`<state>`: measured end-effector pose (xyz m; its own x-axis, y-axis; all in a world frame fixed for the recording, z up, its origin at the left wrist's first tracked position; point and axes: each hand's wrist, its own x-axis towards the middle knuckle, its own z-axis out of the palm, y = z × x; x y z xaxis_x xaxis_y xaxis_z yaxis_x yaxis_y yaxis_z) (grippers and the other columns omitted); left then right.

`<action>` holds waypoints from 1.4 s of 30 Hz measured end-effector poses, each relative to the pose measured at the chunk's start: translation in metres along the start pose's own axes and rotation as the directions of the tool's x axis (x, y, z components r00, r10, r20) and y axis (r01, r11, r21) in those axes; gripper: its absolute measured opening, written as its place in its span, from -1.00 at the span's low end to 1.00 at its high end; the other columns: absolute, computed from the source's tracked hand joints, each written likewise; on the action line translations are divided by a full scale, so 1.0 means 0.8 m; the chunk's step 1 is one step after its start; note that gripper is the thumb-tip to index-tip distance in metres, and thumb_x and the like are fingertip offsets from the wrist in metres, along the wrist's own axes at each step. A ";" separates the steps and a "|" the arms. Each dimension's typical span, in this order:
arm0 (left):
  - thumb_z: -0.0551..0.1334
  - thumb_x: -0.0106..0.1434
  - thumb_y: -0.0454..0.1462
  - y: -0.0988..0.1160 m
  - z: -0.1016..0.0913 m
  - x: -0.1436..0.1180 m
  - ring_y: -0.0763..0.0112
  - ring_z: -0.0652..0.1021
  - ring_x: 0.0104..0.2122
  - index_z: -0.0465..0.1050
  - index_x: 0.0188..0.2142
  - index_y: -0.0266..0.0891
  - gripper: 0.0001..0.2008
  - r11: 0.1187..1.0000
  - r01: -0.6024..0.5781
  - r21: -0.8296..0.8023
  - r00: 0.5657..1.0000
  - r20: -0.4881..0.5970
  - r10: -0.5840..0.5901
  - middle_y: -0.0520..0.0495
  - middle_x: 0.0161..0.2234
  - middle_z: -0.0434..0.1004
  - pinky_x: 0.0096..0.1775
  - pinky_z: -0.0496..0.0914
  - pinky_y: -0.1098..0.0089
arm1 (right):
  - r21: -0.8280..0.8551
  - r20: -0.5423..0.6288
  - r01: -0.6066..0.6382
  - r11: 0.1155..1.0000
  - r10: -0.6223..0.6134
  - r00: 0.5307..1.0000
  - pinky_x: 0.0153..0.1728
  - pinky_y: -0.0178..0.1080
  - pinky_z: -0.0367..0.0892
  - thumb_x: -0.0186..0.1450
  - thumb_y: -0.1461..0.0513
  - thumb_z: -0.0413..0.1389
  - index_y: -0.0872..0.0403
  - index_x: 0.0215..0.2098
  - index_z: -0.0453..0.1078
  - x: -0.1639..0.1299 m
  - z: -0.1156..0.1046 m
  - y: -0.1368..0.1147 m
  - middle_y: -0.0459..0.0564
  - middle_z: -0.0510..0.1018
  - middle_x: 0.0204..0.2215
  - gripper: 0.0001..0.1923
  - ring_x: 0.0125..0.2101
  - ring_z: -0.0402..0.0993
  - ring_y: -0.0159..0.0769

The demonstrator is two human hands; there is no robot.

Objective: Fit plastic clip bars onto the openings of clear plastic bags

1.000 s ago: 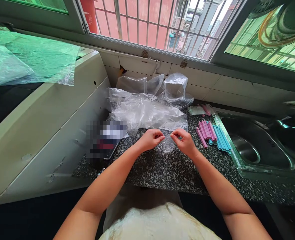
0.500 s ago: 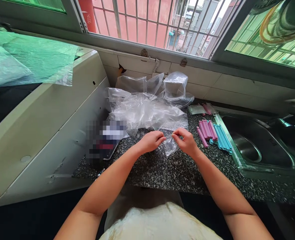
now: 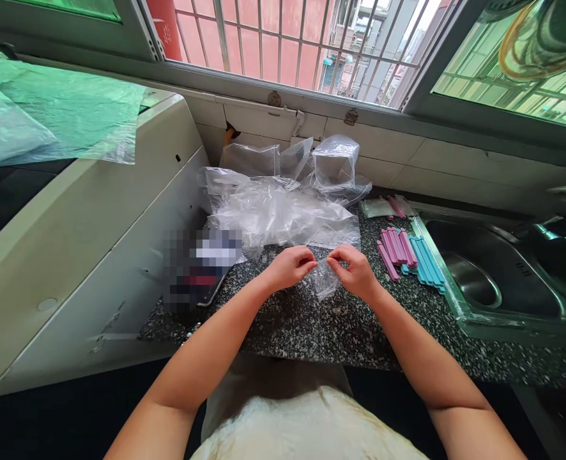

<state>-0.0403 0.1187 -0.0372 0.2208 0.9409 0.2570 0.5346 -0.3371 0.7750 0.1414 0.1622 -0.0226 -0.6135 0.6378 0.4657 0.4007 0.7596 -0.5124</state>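
A small clear plastic bag [image 3: 326, 281] hangs between my two hands, just above the speckled counter. My left hand [image 3: 292, 266] pinches one side of its upper edge with thumb and forefinger. On the other side, my right hand [image 3: 352, 271] has its fingertips closed on the same edge, a short gap from the left. Behind them spreads a heap of clear plastic bags [image 3: 283, 214]. To the right of my right hand lie pink sealing clips [image 3: 398, 248] in a row, with blue sealing clips [image 3: 427, 263] beside them.
A black sink [image 3: 484, 262] with a metal rim bounds the counter [image 3: 306, 326] on the right. On the left rises a pale appliance side [image 3: 134, 255], with a blurred dark object [image 3: 201, 268] beside it. A barred window [image 3: 287, 45] is behind.
My right hand's fingertips have shifted slightly left, closer to my left hand, along the bag's edge. The view has tilted very slightly; the other things stay put.
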 end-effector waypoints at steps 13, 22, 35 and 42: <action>0.11 0.23 -0.34 0.001 0.002 -0.002 0.45 0.36 -0.45 0.32 -0.46 -0.27 -0.87 0.986 -0.056 0.157 0.995 0.088 0.043 0.00 -0.48 0.34 -0.39 0.24 0.44 | -0.039 -0.009 0.029 0.999 -0.030 1.000 -0.38 -0.26 0.20 0.25 0.27 0.04 0.05 -0.53 0.25 0.000 -0.001 0.004 -0.08 0.38 -0.57 -0.82 -0.47 0.28 -0.32; 0.07 0.26 -0.32 0.005 0.003 -0.004 0.45 0.34 -0.47 0.28 -0.46 -0.25 -0.84 0.971 -0.034 0.236 0.994 0.110 0.008 0.02 -0.50 0.34 -0.41 0.21 0.45 | -0.016 -0.032 0.017 1.000 -0.018 0.999 -0.37 -0.26 0.22 0.25 0.26 0.04 0.05 -0.51 0.28 0.002 0.001 0.003 -0.08 0.40 -0.56 -0.83 -0.45 0.31 -0.31; 0.07 0.24 -0.34 -0.005 0.002 -0.001 0.47 0.31 -0.49 0.26 -0.49 -0.25 -0.84 0.990 -0.051 0.128 0.998 -0.017 0.054 0.05 -0.54 0.28 -0.41 0.20 0.45 | 0.043 -0.008 -0.069 0.997 0.069 0.998 -0.39 -0.27 0.22 0.21 0.27 0.06 0.06 -0.53 0.29 0.001 -0.002 0.005 -0.08 0.42 -0.56 -0.85 -0.47 0.31 -0.33; 0.11 0.21 -0.34 -0.005 0.001 -0.002 0.50 0.28 -0.52 0.29 -0.48 -0.26 -0.87 0.997 -0.074 0.038 0.996 -0.037 0.075 0.06 -0.54 0.25 -0.44 0.20 0.46 | 0.016 0.030 -0.033 0.999 0.032 0.999 -0.39 -0.26 0.21 0.22 0.28 0.05 0.06 -0.53 0.28 0.001 -0.004 0.004 -0.07 0.42 -0.56 -0.85 -0.46 0.30 -0.33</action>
<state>-0.0422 0.1185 -0.0411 0.2300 0.9134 0.3359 0.5472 -0.4068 0.7315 0.1443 0.1655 -0.0214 -0.6203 0.6579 0.4270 0.4098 0.7361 -0.5387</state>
